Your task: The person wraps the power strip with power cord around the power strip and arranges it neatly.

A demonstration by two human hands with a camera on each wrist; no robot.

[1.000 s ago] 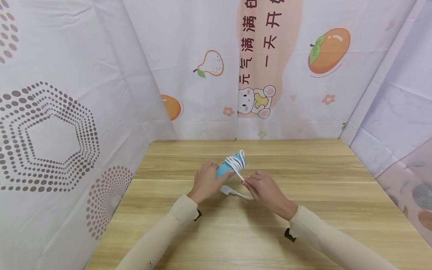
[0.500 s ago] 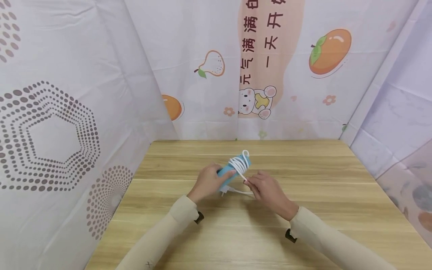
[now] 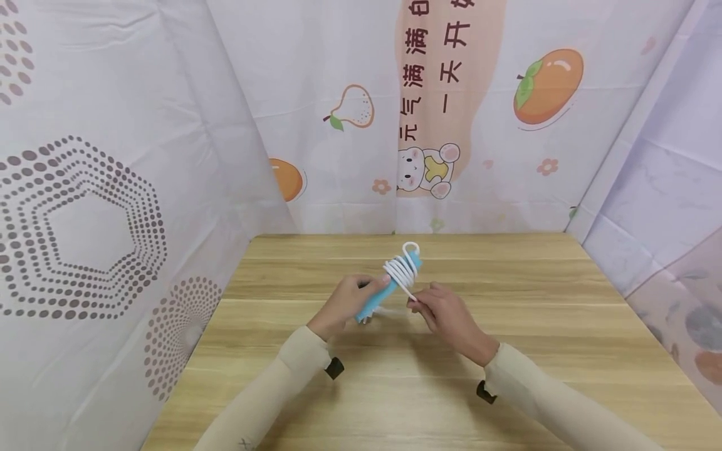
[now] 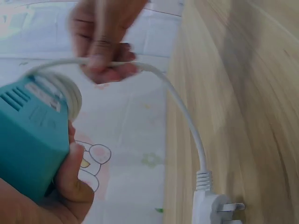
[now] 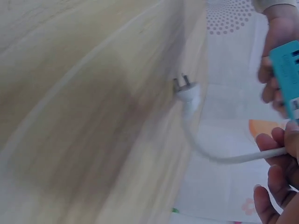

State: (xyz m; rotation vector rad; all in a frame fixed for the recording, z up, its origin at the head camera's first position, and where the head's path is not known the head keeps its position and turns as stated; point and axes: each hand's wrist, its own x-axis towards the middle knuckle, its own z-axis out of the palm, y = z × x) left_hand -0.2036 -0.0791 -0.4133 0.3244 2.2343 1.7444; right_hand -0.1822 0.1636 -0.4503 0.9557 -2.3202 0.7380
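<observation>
My left hand (image 3: 345,304) grips a blue power strip (image 3: 373,302), holding it slanted above the table. Several turns of white cord (image 3: 400,272) are wound round its far part, and a small loop stands up at the far end. To the right, my right hand (image 3: 448,316) pinches the cord between thumb and fingers, where it runs taut from the coils. Beyond the pinch, the loose cord curves to a white plug (image 4: 205,207) with metal prongs. That plug (image 5: 188,93) is near the tabletop in the right wrist view; whether they touch I cannot tell. In the head view the strip mostly hides it.
A wood-grain table (image 3: 507,275) spreads beneath both hands. Behind it hangs a white curtain (image 3: 316,56) with printed fruit and writing. More patterned cloth (image 3: 84,351) closes in the left side, and pale cloth (image 3: 665,188) hangs on the right.
My left hand has turned the strip, so a narrow side now faces up and its near end points lower. The plug has slipped behind the strip. My right hand stays nearly in place, still pinching the cord.
</observation>
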